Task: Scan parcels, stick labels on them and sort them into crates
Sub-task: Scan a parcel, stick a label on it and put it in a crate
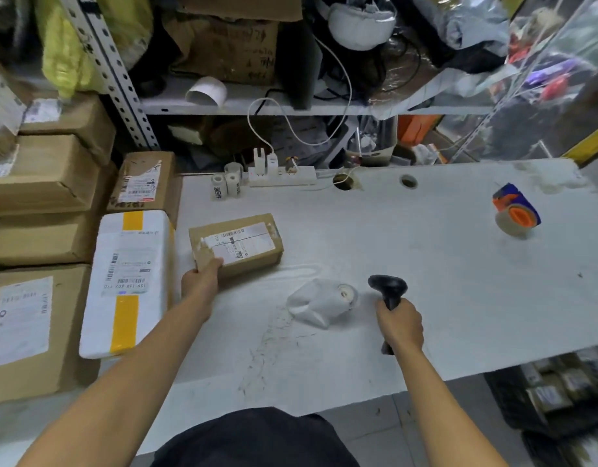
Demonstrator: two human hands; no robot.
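A small brown cardboard parcel (238,244) with a white shipping label lies on the white table (425,281), left of centre. My left hand (201,279) grips its near left corner, thumb on top. My right hand (399,323) holds a black handheld barcode scanner (388,291) upright by its handle, with the scanner head pointing left toward the parcel. Between my hands lies a white roll of labels (324,301) with loose backing paper.
More parcels are stacked at the left: a white one with yellow tape (129,281) and several brown boxes (34,328). A tape dispenser (516,210) sits far right, a power strip (280,175) and small label rolls (225,185) at the back. A dark crate (553,396) with parcels stands lower right.
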